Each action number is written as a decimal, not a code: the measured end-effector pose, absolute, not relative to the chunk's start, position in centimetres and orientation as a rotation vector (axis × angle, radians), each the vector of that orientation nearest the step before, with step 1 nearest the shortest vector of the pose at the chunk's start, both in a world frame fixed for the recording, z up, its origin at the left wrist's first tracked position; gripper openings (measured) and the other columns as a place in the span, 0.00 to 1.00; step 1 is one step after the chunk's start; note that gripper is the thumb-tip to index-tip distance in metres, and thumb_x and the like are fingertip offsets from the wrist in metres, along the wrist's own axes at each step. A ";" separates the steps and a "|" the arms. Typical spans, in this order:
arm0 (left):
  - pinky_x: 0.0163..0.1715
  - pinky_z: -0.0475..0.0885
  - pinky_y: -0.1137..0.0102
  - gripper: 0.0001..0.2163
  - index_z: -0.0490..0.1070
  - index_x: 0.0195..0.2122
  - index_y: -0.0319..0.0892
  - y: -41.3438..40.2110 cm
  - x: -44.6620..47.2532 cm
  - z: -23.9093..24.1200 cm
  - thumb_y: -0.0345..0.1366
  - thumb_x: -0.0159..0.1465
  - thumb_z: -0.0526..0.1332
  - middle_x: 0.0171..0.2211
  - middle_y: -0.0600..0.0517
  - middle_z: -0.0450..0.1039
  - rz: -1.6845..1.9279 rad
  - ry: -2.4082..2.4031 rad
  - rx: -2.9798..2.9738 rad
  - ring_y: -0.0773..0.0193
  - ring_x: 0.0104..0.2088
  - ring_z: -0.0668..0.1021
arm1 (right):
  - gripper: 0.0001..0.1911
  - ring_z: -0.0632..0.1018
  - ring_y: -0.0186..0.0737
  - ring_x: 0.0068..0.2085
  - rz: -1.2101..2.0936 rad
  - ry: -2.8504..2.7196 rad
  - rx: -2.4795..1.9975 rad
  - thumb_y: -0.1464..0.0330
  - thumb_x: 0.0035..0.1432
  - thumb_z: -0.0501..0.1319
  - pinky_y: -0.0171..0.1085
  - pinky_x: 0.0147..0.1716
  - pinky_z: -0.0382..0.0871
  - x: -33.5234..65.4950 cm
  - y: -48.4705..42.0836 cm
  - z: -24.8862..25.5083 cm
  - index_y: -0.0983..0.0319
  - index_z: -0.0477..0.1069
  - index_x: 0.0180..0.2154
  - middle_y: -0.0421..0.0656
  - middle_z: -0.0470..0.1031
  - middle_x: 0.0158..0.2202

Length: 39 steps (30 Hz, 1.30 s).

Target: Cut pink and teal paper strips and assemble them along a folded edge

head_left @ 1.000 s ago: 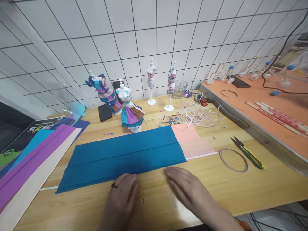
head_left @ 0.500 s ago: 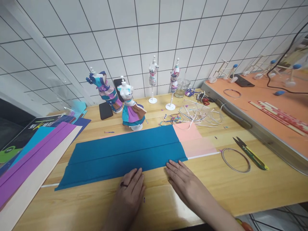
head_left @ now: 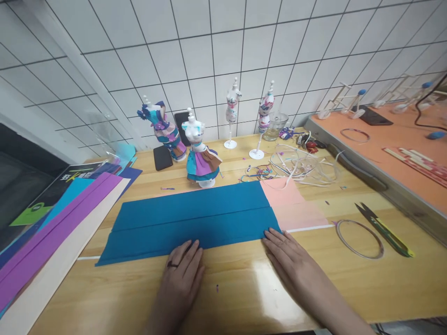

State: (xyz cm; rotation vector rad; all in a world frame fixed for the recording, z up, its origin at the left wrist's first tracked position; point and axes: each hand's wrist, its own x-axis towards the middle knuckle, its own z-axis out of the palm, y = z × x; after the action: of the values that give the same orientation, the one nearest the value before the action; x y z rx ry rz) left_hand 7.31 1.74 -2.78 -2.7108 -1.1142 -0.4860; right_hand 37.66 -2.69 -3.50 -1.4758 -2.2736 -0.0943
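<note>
A long folded sheet of blue crepe paper [head_left: 190, 218] lies flat across the wooden table [head_left: 244, 298], over a pink sheet [head_left: 296, 209] that sticks out at its right end. My left hand [head_left: 181, 279] lies flat and open, a dark ring on one finger, its fingertips on the blue sheet's near edge. My right hand [head_left: 289, 260] also rests flat and open, fingertips touching the blue sheet's near right corner.
Small dress-form mannequins [head_left: 199, 149] stand behind the paper, two of them dressed. A phone [head_left: 162, 157], a glass bowl [head_left: 275, 124] and loose strips [head_left: 303, 165] lie near the wall. Thread snips [head_left: 384, 228] and a wire ring [head_left: 359, 237] sit right; purple and cream sheets [head_left: 52, 237] left.
Both hands slid forward from the bare table up to the blue sheet's near edge, and the right hand moved right to its corner. The view shifted slightly leftwards.
</note>
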 end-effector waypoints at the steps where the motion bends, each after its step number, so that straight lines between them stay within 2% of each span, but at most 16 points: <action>1: 0.47 0.68 0.55 0.14 0.67 0.50 0.34 1.9 6.6 -2.8 0.30 0.64 0.52 0.50 0.42 0.70 -0.479 -1.149 -2.695 0.51 0.52 0.69 | 0.17 0.70 0.47 0.54 -0.096 -2.269 -1.476 0.71 0.63 0.49 0.51 0.53 0.64 37.6 -2.7 -3.6 0.65 0.69 0.50 0.51 0.72 0.51; 6: 0.47 0.68 0.55 0.13 0.70 0.46 0.41 2.7 2.6 -3.0 0.34 0.65 0.51 0.49 0.44 0.71 -0.460 -1.338 -2.600 0.52 0.50 0.71 | 0.17 0.67 0.47 0.56 -0.096 -2.245 -1.499 0.71 0.63 0.50 0.50 0.55 0.63 37.5 -3.0 -4.5 0.65 0.68 0.51 0.51 0.70 0.53; 16: 0.50 0.68 0.55 0.12 0.71 0.45 0.41 2.2 1.3 -2.9 0.34 0.65 0.52 0.51 0.44 0.69 -0.474 -1.411 -2.587 0.51 0.54 0.68 | 0.17 0.67 0.47 0.56 -0.102 -2.246 -1.496 0.72 0.62 0.50 0.51 0.54 0.64 37.5 -3.0 -4.9 0.65 0.68 0.51 0.52 0.69 0.53; 23: 0.53 0.65 0.54 0.16 0.65 0.53 0.39 1.9 3.3 -3.4 0.36 0.65 0.51 0.56 0.44 0.65 -0.364 -1.310 -2.694 0.53 0.58 0.64 | 0.17 0.67 0.48 0.56 -0.104 -2.245 -1.515 0.72 0.63 0.50 0.52 0.54 0.64 37.3 -3.1 -4.8 0.66 0.68 0.50 0.53 0.69 0.53; 32: 0.53 0.66 0.55 0.16 0.66 0.52 0.42 2.1 2.1 -3.6 0.38 0.65 0.51 0.55 0.46 0.66 -0.345 -1.407 -2.670 0.53 0.58 0.65 | 0.17 0.65 0.47 0.58 -0.049 -2.219 -1.533 0.71 0.63 0.50 0.52 0.56 0.61 37.4 -3.3 -4.9 0.64 0.68 0.51 0.51 0.69 0.54; 39: 0.53 0.64 0.54 0.23 0.55 0.60 0.43 2.1 -1.3 -4.0 0.41 0.65 0.50 0.60 0.44 0.57 -0.227 -1.568 -2.587 0.53 0.60 0.59 | 0.17 0.64 0.47 0.58 -0.037 -2.244 -1.558 0.71 0.63 0.50 0.53 0.56 0.60 37.4 -3.3 -5.0 0.65 0.67 0.51 0.51 0.67 0.55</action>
State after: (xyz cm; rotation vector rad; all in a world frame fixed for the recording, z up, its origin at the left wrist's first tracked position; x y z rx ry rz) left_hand -1.31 2.15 -4.00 -2.5873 -1.5675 -0.2269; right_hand 37.37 -3.34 -5.05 -1.5582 -2.2441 -0.0366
